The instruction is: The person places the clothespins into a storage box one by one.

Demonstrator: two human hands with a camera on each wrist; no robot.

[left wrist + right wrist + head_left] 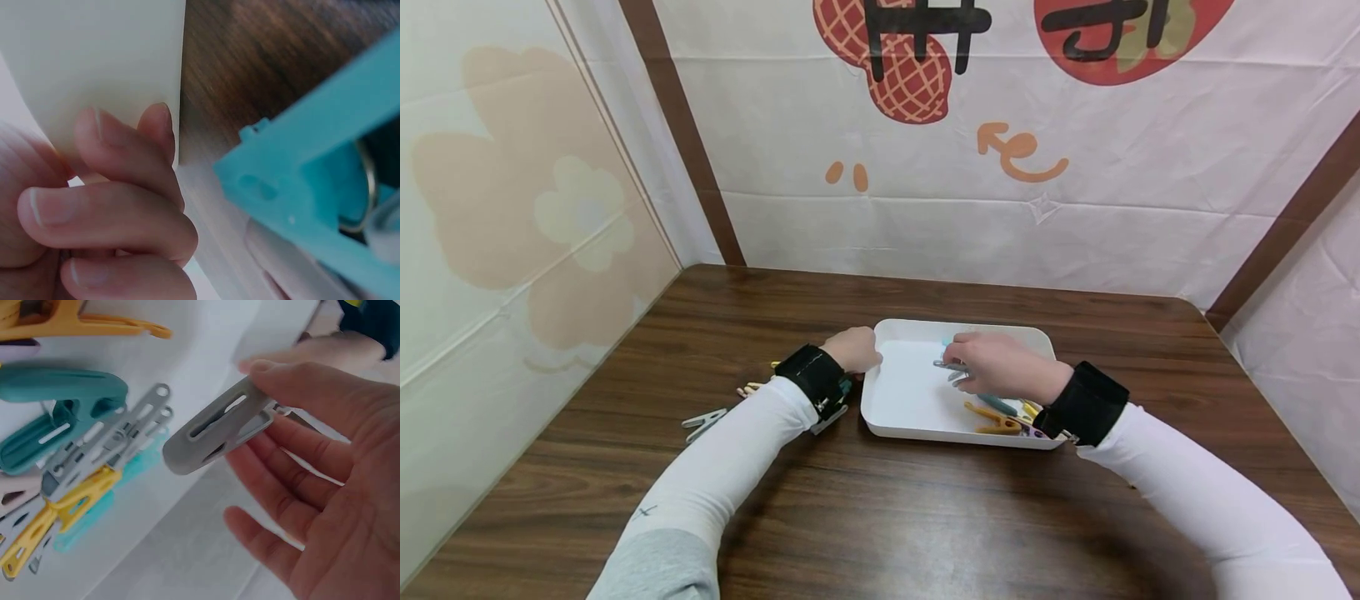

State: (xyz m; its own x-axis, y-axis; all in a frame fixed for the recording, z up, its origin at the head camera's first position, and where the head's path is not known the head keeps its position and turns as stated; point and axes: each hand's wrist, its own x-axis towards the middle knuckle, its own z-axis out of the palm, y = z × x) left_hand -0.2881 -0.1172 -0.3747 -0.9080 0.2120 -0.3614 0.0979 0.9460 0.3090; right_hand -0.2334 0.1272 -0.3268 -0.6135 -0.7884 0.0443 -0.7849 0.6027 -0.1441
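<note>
A white tray (902,387) lies on the table, and my left hand (852,350) grips its left edge. The left wrist view shows those fingers (119,215) curled at the tray wall (119,50). Over the tray, my right hand (1003,365) pinches a grey clothespin (194,447) between thumb and fingers. Below it in the tray, several clothespins lie piled toward the right: an orange clothespin (997,427), a dark teal clothespin (75,384), a yellow clothespin (87,494) and grey ones (94,447). The left forearm partly hides the clothespins outside the tray.
Left of the tray, a light grey clothespin (703,421) lies on the wooden table (925,517). A turquoise clothespin (287,187) is close beside my left hand. A printed white curtain (880,233) stands behind the table, with another curtain (482,250) along the left side.
</note>
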